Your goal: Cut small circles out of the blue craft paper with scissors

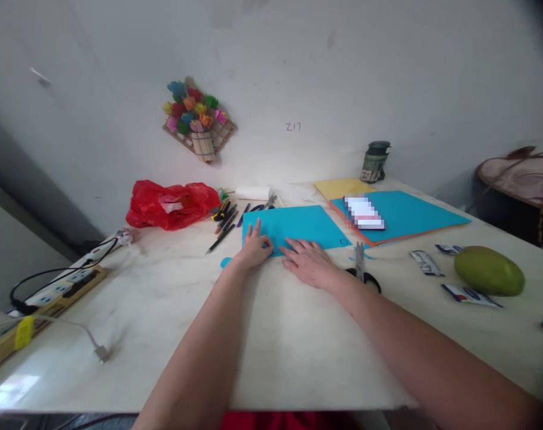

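A blue sheet of paper [298,224] lies flat on the pale table, with a small circle drawn near its right corner. On its lower left part rests my left hand [254,248], index finger stretched forward, thumb and another finger bent close together; anything between them is too small to make out. My right hand [309,261] lies flat with fingers spread on the sheet's near edge. A small blue paper disc [226,263] sits just left of my left hand. Black-handled scissors [360,272] lie beside my right hand, blades partly apart, near thin blue paper scraps.
Behind are a red plastic bag [172,206], pens [221,233] and a white roll [253,192]. To the right lie stacked coloured sheets [414,209] with a phone [365,213], small packets [426,263] and a green fruit [489,271]. A power strip [58,294] runs along the left.
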